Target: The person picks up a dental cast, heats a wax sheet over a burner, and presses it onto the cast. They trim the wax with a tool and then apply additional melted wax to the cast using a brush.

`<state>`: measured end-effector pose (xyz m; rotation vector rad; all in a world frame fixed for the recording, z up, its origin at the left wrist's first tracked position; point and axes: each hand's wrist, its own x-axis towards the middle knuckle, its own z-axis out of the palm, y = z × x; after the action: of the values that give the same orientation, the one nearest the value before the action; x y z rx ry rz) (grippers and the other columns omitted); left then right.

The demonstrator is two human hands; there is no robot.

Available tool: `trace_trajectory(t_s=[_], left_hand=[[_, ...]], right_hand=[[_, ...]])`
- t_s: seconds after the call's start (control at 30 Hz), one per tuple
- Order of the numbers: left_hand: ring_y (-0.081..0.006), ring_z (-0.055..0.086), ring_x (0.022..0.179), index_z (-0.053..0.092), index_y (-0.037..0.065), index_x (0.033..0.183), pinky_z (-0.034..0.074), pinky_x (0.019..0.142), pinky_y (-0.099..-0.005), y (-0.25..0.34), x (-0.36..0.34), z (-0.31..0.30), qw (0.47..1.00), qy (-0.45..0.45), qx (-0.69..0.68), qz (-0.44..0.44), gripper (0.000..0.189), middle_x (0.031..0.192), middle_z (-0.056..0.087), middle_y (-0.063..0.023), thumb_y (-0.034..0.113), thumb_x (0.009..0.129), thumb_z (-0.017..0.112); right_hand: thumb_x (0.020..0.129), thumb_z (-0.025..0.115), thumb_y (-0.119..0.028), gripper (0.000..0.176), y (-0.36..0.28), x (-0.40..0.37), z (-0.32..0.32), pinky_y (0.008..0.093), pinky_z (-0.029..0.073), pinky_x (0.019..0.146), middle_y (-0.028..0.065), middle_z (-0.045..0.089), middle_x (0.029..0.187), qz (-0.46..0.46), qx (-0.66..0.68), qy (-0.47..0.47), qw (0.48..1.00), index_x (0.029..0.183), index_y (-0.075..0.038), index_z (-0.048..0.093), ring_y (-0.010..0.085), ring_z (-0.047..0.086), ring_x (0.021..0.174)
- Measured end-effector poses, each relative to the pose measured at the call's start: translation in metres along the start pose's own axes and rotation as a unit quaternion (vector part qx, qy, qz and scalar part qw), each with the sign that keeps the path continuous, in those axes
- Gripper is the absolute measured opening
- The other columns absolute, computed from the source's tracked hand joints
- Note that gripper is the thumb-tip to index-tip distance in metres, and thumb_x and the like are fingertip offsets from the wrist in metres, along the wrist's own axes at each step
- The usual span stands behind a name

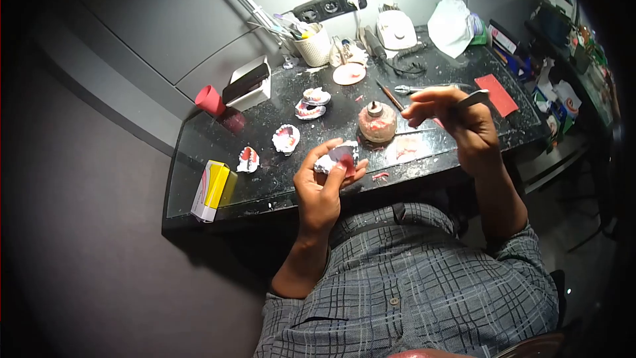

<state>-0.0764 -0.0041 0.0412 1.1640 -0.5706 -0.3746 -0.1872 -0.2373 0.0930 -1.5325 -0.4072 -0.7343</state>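
Held in my left hand (321, 192) is a white dental cast (324, 163) with a pink wax base on it; my thumb presses on the pink part. Raised over the right side of the bench, my right hand (464, 122) has its fingers closed round a slim tool with a flat metal end (472, 98). The rest of that tool is hidden by the fingers. Between my hands stands a round spirit lamp (377, 123) with pink wax specks. A brown-handled instrument (391, 96) lies just behind it, its near end close to my right fingertips.
More dental casts (286, 139) stand left, near a yellow-white box (211, 191). A pink cup (210, 101), white tray (250, 86), tool holder (313, 46) and white device (396, 30) line the back. A pink wax sheet (496, 95) lies right. Wax scraps (380, 176) lie at the front edge.
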Motion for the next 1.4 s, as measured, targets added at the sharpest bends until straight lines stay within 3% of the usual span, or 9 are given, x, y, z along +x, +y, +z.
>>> trace_trajectory(t_s=[0.27,0.47,0.6,0.63,0.73,0.87,1.0,1.27,1.4], left_hand=[[-0.025,0.071,0.1,0.052,-0.007,0.135,0.067,0.071,-0.0326,0.024,0.003,0.032,0.991,-0.044,0.102,0.074,0.035,0.126,0.062,-0.0221,-0.003,0.101,0.05],[-0.0174,0.065,0.109,0.057,-0.008,0.133,0.053,0.094,-0.0294,0.006,0.006,0.036,0.95,-0.013,0.25,0.186,0.038,0.127,0.065,-0.0162,-0.005,0.095,0.057],[-0.016,0.066,0.104,0.06,-0.008,0.127,0.055,0.089,-0.0282,0.018,0.004,0.041,0.955,-0.04,0.278,0.093,0.032,0.117,0.067,-0.0135,-0.003,0.095,0.057],[-0.0114,0.067,0.084,0.06,-0.006,0.124,0.056,0.07,-0.0245,0.013,0.011,0.033,0.923,-0.06,0.356,0.13,0.028,0.104,0.068,-0.0093,0.0,0.096,0.057],[-0.0145,0.068,0.092,0.062,-0.003,0.12,0.056,0.076,-0.0296,0.018,0.007,0.03,0.927,-0.054,0.37,0.011,0.026,0.098,0.072,-0.0136,0.005,0.095,0.061],[-0.0164,0.068,0.09,0.06,-0.003,0.121,0.055,0.079,-0.0313,0.008,0.005,0.024,0.934,-0.056,0.349,0.053,0.026,0.102,0.071,-0.0119,0.003,0.096,0.058],[-0.0043,0.053,0.055,0.055,-0.003,0.124,0.043,0.047,-0.0198,0.005,0.0,0.029,0.957,-0.062,0.283,0.026,0.025,0.087,0.065,-0.0044,0.007,0.101,0.053],[-0.0066,0.057,0.059,0.054,-0.004,0.125,0.048,0.05,-0.021,-0.005,-0.011,0.022,0.987,-0.047,0.14,-0.067,0.026,0.092,0.066,-0.0066,0.005,0.1,0.056],[-0.0075,0.065,0.087,0.052,-0.004,0.13,0.055,0.07,-0.0221,0.015,-0.003,0.011,0.961,-0.147,0.193,-0.136,0.041,0.11,0.067,-0.0093,0.0,0.092,0.067]], right_hand=[[0.093,0.072,-0.026,0.035,0.025,-0.007,0.052,0.0314,0.051,0.067,0.0118,0.066,0.086,0.022,-0.178,-0.019,0.984,0.112,0.003,0.065,0.0171,0.065,0.073],[0.086,0.066,-0.013,0.022,0.032,-0.011,0.055,0.0416,0.052,0.066,0.0192,0.065,0.082,0.021,-0.187,0.021,0.982,0.102,0.002,0.065,0.0343,0.067,0.072],[0.086,0.065,-0.013,0.022,0.044,-0.014,0.048,0.0441,0.053,0.069,0.0203,0.066,0.083,0.001,-0.221,0.004,0.975,0.101,0.004,0.064,0.0376,0.067,0.076],[0.086,0.065,-0.012,0.022,0.045,-0.014,0.047,0.0449,0.053,0.071,0.0208,0.066,0.084,-0.006,-0.24,-0.004,0.971,0.101,0.004,0.064,0.0387,0.067,0.078],[0.085,0.067,-0.013,0.024,0.043,-0.016,0.046,0.0456,0.053,0.074,0.0213,0.066,0.086,0.006,-0.24,-0.011,0.971,0.102,0.003,0.063,0.0398,0.067,0.082],[0.084,0.069,-0.012,0.026,0.048,-0.019,0.047,0.0458,0.053,0.076,0.0217,0.067,0.09,-0.025,-0.256,0.0,0.966,0.104,0.003,0.062,0.0402,0.067,0.085],[0.083,0.073,-0.012,0.026,0.049,-0.018,0.046,0.0463,0.053,0.077,0.0217,0.066,0.092,-0.029,-0.275,-0.033,0.961,0.101,0.003,0.061,0.0405,0.067,0.089],[0.08,0.076,-0.011,0.02,0.034,-0.003,0.03,0.0461,0.053,0.075,0.0222,0.067,0.084,0.035,-0.256,-0.175,0.95,0.086,0.004,0.063,0.0404,0.068,0.084],[0.079,0.075,-0.012,0.021,0.028,0.008,0.03,0.0458,0.053,0.075,0.0231,0.067,0.08,0.09,-0.256,-0.247,0.93,0.083,0.005,0.064,0.0402,0.068,0.081]])
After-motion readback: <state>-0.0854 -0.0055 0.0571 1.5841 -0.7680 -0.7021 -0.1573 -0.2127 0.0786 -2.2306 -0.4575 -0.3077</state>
